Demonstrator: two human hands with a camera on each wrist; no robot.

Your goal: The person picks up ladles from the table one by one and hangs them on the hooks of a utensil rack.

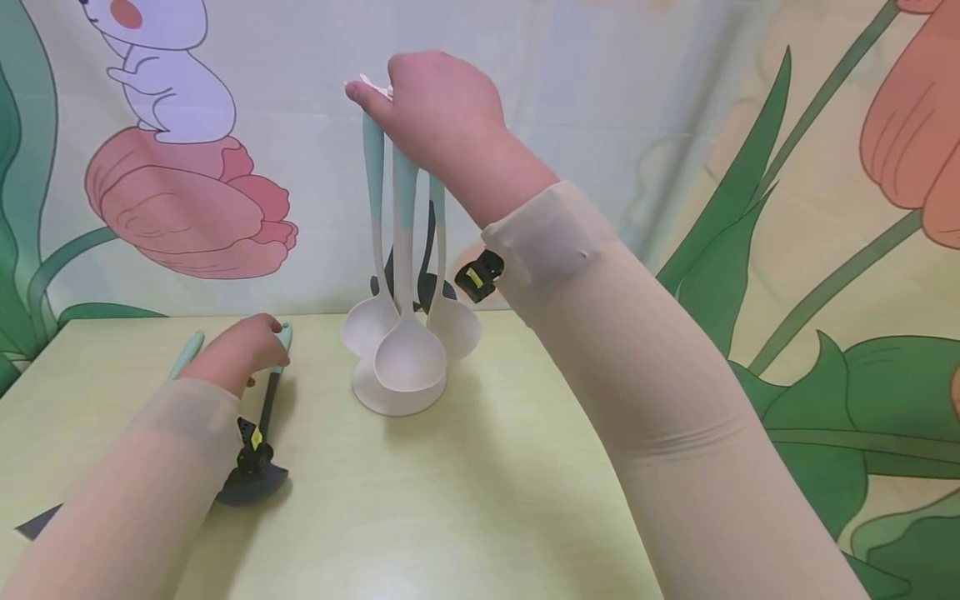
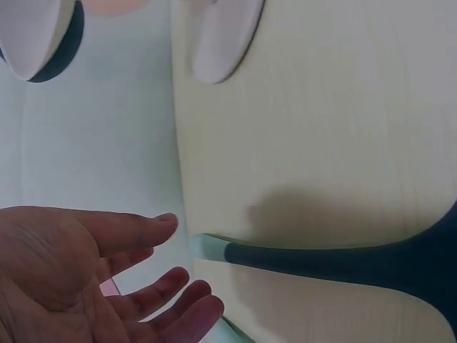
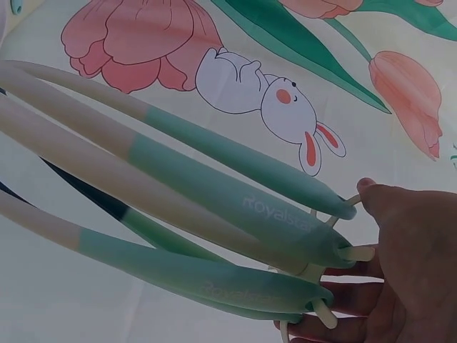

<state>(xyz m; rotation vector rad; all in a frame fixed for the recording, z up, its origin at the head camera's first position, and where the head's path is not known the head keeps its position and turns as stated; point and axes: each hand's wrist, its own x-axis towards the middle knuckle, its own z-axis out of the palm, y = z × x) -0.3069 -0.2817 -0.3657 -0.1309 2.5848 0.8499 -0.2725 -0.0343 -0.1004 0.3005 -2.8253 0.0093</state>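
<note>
At the top of a white utensil rack [image 1: 367, 402], my right hand [image 1: 450, 104] grips the hooked crown, its thumb at one of the hooks [image 3: 357, 254]. White ladles with mint handles hang there, the front ladle [image 1: 408, 362] low over the round base. Dark-headed utensils [image 1: 427, 287] hang behind, partly hidden. On the table's left, my left hand [image 1: 236, 350] hovers at the mint handle end of a dark turner [image 2: 321, 266]. Its fingers [image 2: 171, 282] are spread and hold nothing in the left wrist view. The turner lies flat, blade toward me.
Another mint-handled utensil [image 1: 187, 354] lies farther left, mostly hidden under my left forearm; a dark flat corner [image 1: 39, 522] shows beside the sleeve. The pale wooden table [image 1: 420, 508] ends at a hanging cloth [image 1: 600, 100] printed with flowers and a rabbit.
</note>
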